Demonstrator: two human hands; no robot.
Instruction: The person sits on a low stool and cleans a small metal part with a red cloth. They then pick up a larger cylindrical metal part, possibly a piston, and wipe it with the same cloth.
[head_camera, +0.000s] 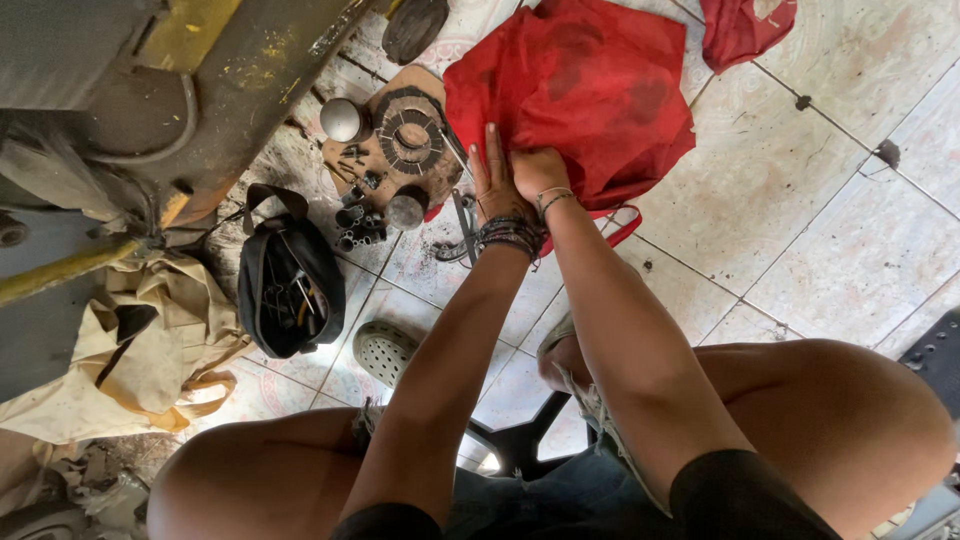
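Observation:
My left hand (492, 182) lies flat with fingers stretched out on the near left edge of a red cloth bag (580, 90) spread on the tiled floor. My right hand (537, 170) is right beside it, fingers curled into the same red fabric, gripping it. Both wrists wear bracelets. Just left of my hands sit a round toothed metal disc (408, 135) on a brown board (425, 82), a shiny metal dome (343, 119), a dark round part (407, 208) and several small dark cylinders (358, 222).
An open black tool bag (290, 275) stands at the left, with a beige cloth bag (130, 360) beside it. A machine's yellow and grey frame (200, 80) fills the upper left. Pliers (462, 235) lie near my wrists. Another red cloth (745, 25) lies at the top.

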